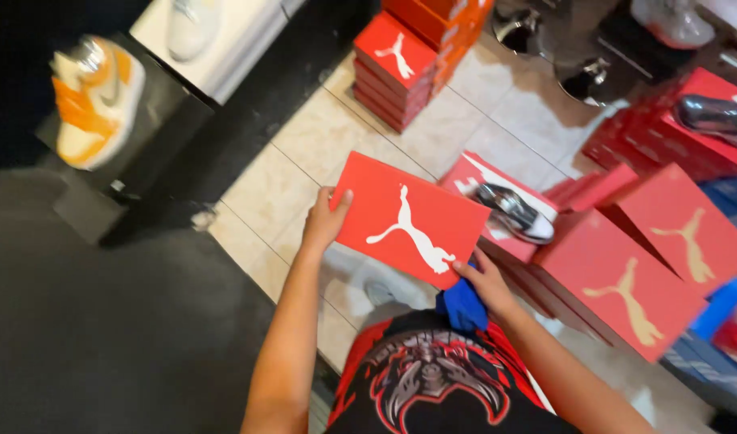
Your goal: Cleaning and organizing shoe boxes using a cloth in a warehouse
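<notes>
Here, label by label:
Left hand [323,220]: fingers wrapped on the left edge of a red cardboard shoebox lid [409,219].
Right hand [487,282]: pinches the lid's lower corner, blue cloth [462,308] tucked beneath.
Nearby: silver shoe [515,212] in an open red box [497,197].

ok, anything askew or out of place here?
Mostly tidy. One silver shoe lies loose on an open red box, not packed away. Several red boxes lean tilted at right. The held red box looks undamaged.

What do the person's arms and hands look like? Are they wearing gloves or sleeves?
No gloves and no sleeves show. Both the left hand and the right hand are bare, and so are the forearms. No rings, watch or bracelets show. The shirt below is black and red with a printed design.
</notes>
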